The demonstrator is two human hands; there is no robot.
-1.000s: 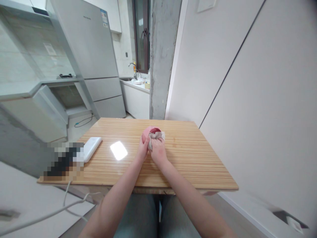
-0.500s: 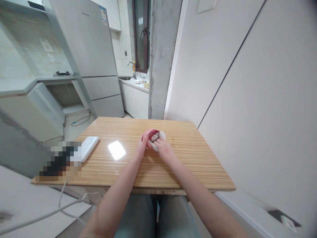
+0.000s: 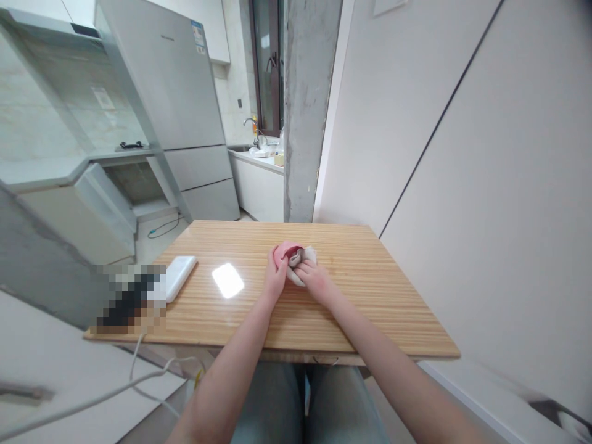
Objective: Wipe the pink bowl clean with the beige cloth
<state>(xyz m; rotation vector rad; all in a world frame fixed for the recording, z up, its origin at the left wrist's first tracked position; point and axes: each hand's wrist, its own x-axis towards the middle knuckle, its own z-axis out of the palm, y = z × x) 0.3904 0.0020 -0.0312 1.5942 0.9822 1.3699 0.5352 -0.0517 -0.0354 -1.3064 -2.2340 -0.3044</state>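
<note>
Just above the far middle of the table, my left hand (image 3: 276,276) is closed around the left side of a small pink bowl (image 3: 285,249). The bowl is tilted, its hollow turned toward the right. A crumpled greyish-white cloth (image 3: 309,253) is bunched in and over the bowl's opening. My right hand (image 3: 316,279) grips the cloth from the right, fingers pressed into it against the bowl. Part of the bowl's inside is hidden by the cloth and fingers.
The wood-grain table (image 3: 365,308) lies before me. On its left are a white slab-like object (image 3: 181,276) and a blurred-out dark item (image 3: 132,302). A white cable (image 3: 134,364) hangs at the left edge. Beyond stand a fridge (image 3: 194,92) and a sink counter (image 3: 256,179).
The view has shifted slightly, so the scene sits further right. The bowl has turned a little in my left hand, whose thumb now shows at the rim. The cloth stays in my right hand.
</note>
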